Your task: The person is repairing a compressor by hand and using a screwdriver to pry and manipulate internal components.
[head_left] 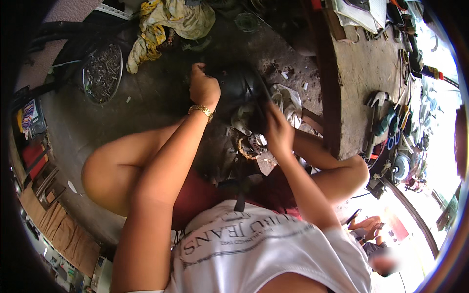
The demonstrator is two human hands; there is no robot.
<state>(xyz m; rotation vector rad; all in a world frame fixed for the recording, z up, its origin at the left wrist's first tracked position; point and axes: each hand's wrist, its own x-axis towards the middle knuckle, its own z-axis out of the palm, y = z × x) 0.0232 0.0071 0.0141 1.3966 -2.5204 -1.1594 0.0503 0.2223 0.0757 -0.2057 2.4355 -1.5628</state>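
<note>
The left hand [205, 91] curls tightly around a black object's [232, 88] edge; the right hand [280, 131] blurs beside it, grip impossible to tell

You have the black shoe-like piece [236, 87] gripped out in front of you: a dull sheen plays over it, creases cut across its right side, the right edge slants downward, and its lower outline melts into shadow!
</note>
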